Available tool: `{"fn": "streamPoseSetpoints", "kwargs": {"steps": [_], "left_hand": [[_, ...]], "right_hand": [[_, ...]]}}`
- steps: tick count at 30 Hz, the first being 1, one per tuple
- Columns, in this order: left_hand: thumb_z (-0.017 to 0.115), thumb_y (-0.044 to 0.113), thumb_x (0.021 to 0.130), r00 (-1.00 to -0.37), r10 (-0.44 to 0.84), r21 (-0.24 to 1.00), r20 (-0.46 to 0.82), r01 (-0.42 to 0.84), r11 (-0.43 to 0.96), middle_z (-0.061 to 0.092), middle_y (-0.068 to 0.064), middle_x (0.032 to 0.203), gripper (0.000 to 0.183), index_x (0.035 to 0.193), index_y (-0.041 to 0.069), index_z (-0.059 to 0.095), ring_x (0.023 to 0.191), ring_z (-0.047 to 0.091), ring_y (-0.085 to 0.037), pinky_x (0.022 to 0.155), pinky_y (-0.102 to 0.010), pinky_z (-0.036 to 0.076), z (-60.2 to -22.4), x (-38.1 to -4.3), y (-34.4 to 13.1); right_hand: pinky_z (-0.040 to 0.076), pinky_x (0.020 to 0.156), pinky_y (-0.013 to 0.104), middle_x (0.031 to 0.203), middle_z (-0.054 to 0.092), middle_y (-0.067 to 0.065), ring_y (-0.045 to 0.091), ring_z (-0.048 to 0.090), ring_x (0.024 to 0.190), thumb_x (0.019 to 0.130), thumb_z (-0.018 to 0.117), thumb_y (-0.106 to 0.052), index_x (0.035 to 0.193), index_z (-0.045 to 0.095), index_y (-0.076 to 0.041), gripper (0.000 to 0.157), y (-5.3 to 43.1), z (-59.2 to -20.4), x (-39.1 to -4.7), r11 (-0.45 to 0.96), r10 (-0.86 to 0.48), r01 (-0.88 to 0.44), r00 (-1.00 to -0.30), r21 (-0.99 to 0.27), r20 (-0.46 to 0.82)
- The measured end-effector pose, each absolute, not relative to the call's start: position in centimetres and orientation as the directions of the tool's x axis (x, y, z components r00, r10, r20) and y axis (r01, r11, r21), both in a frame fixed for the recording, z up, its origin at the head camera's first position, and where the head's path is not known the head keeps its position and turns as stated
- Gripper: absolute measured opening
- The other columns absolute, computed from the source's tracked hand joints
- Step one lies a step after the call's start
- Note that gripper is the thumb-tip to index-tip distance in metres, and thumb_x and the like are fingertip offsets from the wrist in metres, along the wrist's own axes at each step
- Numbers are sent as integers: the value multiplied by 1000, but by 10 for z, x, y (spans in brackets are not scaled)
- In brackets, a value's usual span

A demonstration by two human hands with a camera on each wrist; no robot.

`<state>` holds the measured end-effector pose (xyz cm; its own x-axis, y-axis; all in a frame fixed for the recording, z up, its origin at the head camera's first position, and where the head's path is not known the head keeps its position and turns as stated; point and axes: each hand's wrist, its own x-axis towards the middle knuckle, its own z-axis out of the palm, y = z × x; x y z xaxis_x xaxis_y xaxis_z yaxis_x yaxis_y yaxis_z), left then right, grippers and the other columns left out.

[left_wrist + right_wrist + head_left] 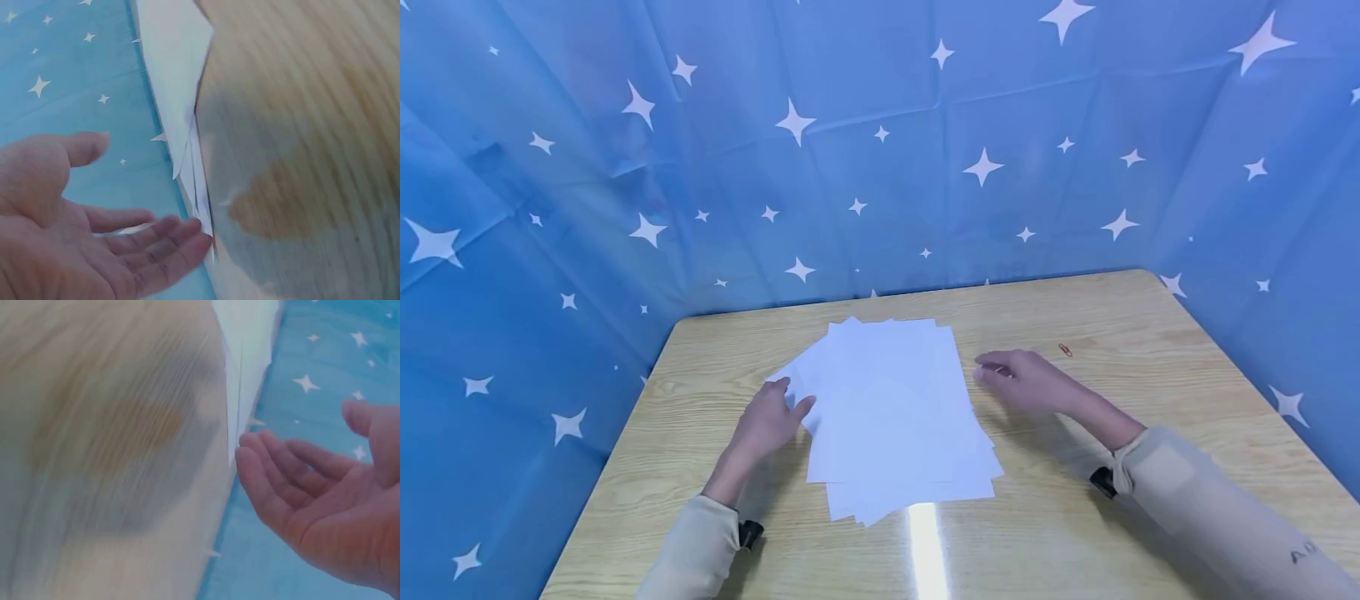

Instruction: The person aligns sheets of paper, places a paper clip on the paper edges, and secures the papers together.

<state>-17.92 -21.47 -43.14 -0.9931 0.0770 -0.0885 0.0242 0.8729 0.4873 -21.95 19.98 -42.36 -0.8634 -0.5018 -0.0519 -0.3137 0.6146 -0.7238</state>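
On the wood-grain worktop (647,483), we see an uneven stack of white paper sheets (887,400) at centre. Our left hand (769,418) lies at its left edge, thumb and fingers wide apart; contact we cannot tell. Our right hand (1028,379), fingers loosely bent, thumb apart, hovers off the right edge, near a red paper clip (1065,350).

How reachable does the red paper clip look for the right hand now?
Probably yes: the right hand looks empty, and the red paper clip lies nearby on the table, with nothing visible between them; the paper stack is on the hand's other side.
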Motion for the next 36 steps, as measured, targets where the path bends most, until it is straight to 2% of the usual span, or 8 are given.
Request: {"fn": "streamPoseSetpoints", "kwargs": {"steps": [3,7,13,15,18,20,25,36], "left_hand": [[52,42,100,-988,77,535,-132,-6,845,63,-30,108,71,138,-17,37,120,49,-46,99,-54,40,-429,-177,-218],[51,42,100,-976,80,618,-204,-65,784,59,-31,117,75,140,-17,31,110,55,-44,93,-52,45,-427,-175,-221],[51,45,99,-958,61,694,-280,-158,702,52,-28,129,75,141,-14,33,112,55,-35,91,-49,46,-426,-176,-224],[52,44,99,-956,63,723,-287,-173,669,61,-21,106,74,141,-14,32,87,59,-26,82,-45,49,-425,-178,-225],[53,43,99,-945,64,779,-319,-224,586,53,-10,85,75,142,-14,29,66,47,-17,72,-40,49,-425,-180,-225],[54,44,98,-931,66,805,-359,-273,527,53,-12,89,78,144,-13,27,68,51,-18,73,-41,51,-424,-181,-226],[54,46,98,-912,72,822,-403,-326,468,47,-24,124,75,141,-11,32,104,53,-31,88,-47,50,-424,-179,-229],[51,47,99,-905,112,831,-410,-320,454,35,-6,72,54,109,-5,45,59,29,-20,73,-38,42,-419,-181,-229]], "right_hand": [[50,89,46,121,61,22,33,61,106,105,44,-32,137,45,10,53,198,-418,-223,535,-484,-119,-855,-837,-187],[52,79,42,95,60,21,27,57,81,105,44,-32,126,49,15,52,198,-415,-228,438,-469,113,-818,-892,-334],[52,86,44,103,62,22,31,63,94,104,44,-35,123,52,14,53,197,-422,-235,432,-456,213,-787,-876,-416],[53,85,45,99,62,21,31,63,91,104,45,-37,116,55,13,52,196,-424,-237,418,-446,254,-779,-872,-441],[54,81,45,88,60,15,25,61,82,103,45,-39,103,56,10,49,194,-424,-240,411,-445,281,-769,-867,-459],[54,77,44,83,58,12,22,60,76,102,48,-38,93,55,6,45,191,-425,-242,405,-444,304,-759,-862,-476],[52,67,35,77,56,9,17,55,66,104,46,-34,85,51,2,40,186,-427,-246,387,-463,362,-719,-848,-518],[46,63,28,76,51,4,15,51,64,104,45,-32,100,53,4,37,176,-424,-252,345,-494,447,-661,-826,-564]]}}
